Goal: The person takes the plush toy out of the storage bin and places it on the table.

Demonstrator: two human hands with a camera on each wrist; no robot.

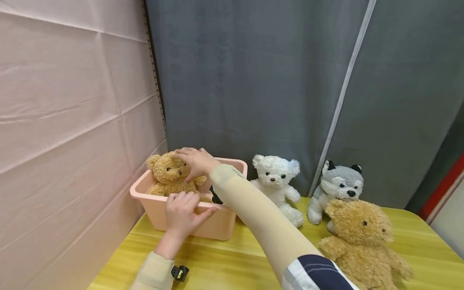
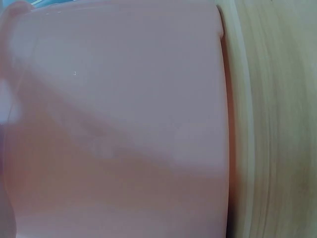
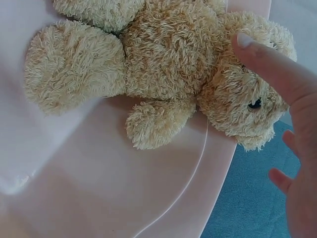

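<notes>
A light pink plastic bin (image 1: 214, 225) stands on the table against the left wall, and its smooth side (image 2: 124, 99) fills most of the left wrist view. My left hand (image 1: 183, 211) grips its near rim, with the fingers over the edge and the thumb along the outside. Inside the bin sits a tan teddy bear (image 1: 166, 171), leaning upright at the left end. My right hand (image 1: 198, 162) is at the bear's head with fingers spread. In the right wrist view the thumb (image 3: 265, 62) lies across the bear's face; whether it presses there I cannot tell.
A white teddy bear (image 1: 273, 177) sits right of the bin, then a grey and white plush husky (image 1: 338, 181). Closer on the right is another tan teddy bear (image 1: 362, 245). A grey curtain (image 1: 246, 80) hangs behind the yellow wood-grain table (image 1: 221, 270).
</notes>
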